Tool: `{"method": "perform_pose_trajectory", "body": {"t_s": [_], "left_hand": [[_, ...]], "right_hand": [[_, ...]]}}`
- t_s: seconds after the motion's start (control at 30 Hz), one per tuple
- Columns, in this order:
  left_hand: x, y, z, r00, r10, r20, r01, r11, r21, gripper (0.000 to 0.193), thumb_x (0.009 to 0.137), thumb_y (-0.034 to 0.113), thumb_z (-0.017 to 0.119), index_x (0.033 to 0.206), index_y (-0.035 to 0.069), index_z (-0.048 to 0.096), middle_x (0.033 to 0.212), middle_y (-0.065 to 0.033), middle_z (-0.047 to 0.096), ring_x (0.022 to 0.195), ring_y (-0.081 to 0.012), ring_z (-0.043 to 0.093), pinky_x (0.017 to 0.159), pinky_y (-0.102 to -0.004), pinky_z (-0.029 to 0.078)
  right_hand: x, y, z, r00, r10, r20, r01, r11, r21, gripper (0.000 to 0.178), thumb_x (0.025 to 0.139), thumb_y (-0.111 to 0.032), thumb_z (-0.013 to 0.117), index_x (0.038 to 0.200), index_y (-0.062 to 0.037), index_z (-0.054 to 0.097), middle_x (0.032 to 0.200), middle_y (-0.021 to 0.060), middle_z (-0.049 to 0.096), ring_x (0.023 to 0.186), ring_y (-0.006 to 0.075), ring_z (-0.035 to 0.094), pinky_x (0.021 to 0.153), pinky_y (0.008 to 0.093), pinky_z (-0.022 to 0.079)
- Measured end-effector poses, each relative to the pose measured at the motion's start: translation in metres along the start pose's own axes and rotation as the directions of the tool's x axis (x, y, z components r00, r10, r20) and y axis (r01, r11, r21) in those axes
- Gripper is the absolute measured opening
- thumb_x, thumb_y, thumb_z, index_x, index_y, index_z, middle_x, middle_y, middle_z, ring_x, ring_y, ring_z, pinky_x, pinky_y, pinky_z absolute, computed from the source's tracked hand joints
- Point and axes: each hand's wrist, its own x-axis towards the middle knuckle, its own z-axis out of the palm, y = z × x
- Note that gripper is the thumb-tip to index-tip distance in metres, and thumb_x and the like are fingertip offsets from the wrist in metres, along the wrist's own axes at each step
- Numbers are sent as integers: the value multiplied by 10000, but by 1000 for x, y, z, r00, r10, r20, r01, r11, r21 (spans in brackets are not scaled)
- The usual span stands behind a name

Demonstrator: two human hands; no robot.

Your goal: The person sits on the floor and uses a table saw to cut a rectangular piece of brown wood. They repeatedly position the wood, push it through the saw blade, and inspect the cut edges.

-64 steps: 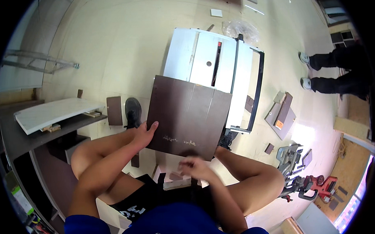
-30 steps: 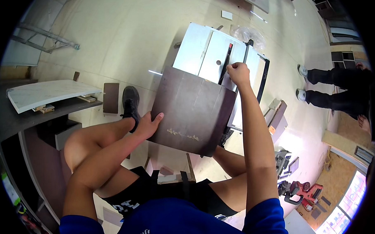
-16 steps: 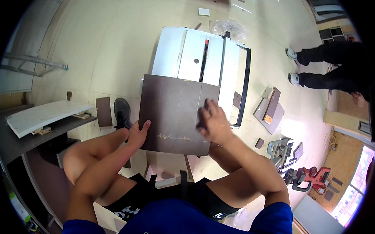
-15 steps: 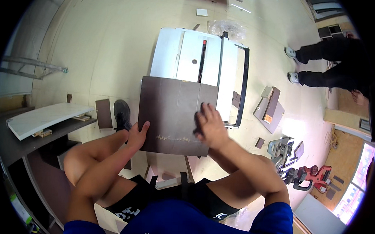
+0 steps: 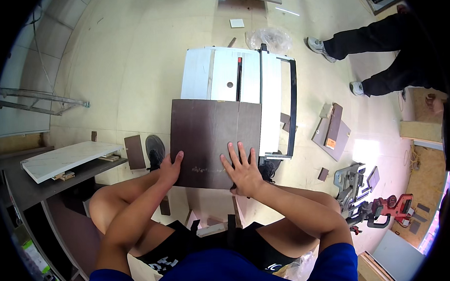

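Note:
A dark brown board (image 5: 210,131) lies on the near half of a white table saw (image 5: 198,74), its far edge close to the blade slot (image 5: 240,75). Along the board's left edge, my left hand (image 5: 171,168) grips it, thumb on top and the fingers out of sight beneath. My right hand (image 5: 245,170) rests flat near the board's lower right corner, fingers spread over its surface. A pale chipped line runs across the board's near part. To the right of the board is the saw's dark fence rail (image 5: 293,108).
At left, a white marbled panel (image 5: 67,160) rests on wooden blocks over a dark cabinet. Brown offcuts (image 5: 134,152) and stacked boards (image 5: 331,132) lie on the floor. A red and grey power saw (image 5: 386,209) stands at right. Another person's legs (image 5: 365,41) are at the upper right.
My right hand has moved down toward the board's near right corner and flattened with fingers spread. My left hand stays on the left edge. The other person's legs have stepped wider apart.

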Motion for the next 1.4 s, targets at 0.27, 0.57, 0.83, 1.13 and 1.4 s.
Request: {"method": "perform_pose_trajectory", "body": {"t_s": [0.27,0.57,0.83,1.13,1.4], "left_hand": [[23,19,-1,1000,25,7,-24,997,-80,696,922,623,568,1122,-40,645,1047,-233,693,1033,-357,663,897,-413,491],[33,50,-9,998,-26,-54,30,996,79,728,921,616,574,1106,-88,589,1041,-276,674,1049,-403,648,909,-417,488],[34,40,-13,951,308,33,-304,949,-87,670,932,577,584,1167,-50,596,1064,-266,681,1033,-412,659,878,-437,510],[-14,-18,-28,964,240,111,-243,970,14,596,963,496,585,1233,-35,571,1076,-232,687,1031,-341,673,886,-399,514],[-38,-41,-23,961,252,111,-239,964,-120,583,969,462,595,1245,-50,557,1099,-211,679,1027,-306,662,918,-382,498]], "right_hand": [[13,15,-8,998,20,-62,-19,1000,6,1173,651,-491,844,1563,-109,212,1618,266,50,1487,493,52,1128,692,177],[25,26,-14,991,29,-128,-27,999,18,1175,620,-475,854,1554,-102,245,1619,262,69,1485,494,67,1132,692,167],[10,15,-1,956,-22,-292,59,991,119,958,686,-433,795,1471,-56,396,1564,301,217,1445,501,208,1143,632,226],[75,54,-55,847,110,-521,53,956,289,602,835,-246,661,1327,56,493,1447,299,403,1312,415,438,1088,465,388],[148,59,-82,864,418,-282,-305,878,369,727,841,-395,645,1373,60,447,1546,303,273,1094,414,642,903,441,552]]}}
